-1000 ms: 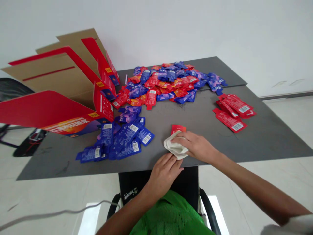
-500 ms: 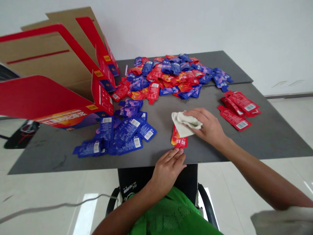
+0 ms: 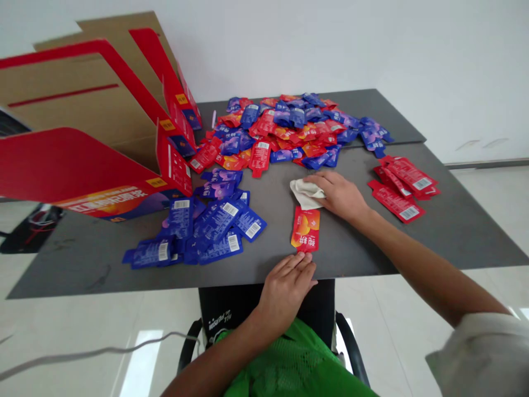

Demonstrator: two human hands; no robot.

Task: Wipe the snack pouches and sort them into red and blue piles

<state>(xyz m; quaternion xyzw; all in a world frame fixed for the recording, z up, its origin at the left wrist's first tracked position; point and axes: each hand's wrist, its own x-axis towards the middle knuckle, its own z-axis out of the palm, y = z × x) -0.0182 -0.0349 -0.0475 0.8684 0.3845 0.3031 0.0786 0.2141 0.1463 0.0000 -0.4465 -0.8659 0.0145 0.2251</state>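
A red pouch [image 3: 306, 229] with orange artwork lies flat on the grey table [image 3: 351, 245], its narrow neck toward me. The outstretched fingertips of my left hand [image 3: 287, 284] rest on that neck at the table's front edge; this hand grips nothing. My right hand [image 3: 341, 196] is closed on a folded white cloth [image 3: 306, 194], which lies against the far end of the pouch. Several blue pouches [image 3: 217, 220] are spread to the left, barcodes mostly up. On the right sits a small stack of red pouches [image 3: 405, 184].
Mixed red and blue pouches form a large heap [image 3: 285, 129] at the back, by the white wall [image 3: 322, 44]. Open red cardboard boxes [image 3: 169, 171] stand at the left. A grey cable [image 3: 103, 351] crosses below the table, beside a black chair [image 3: 349, 344].
My right hand has slid the cloth away from me, uncovering more of the red pouch's front. My left hand stays at the pouch's neck.
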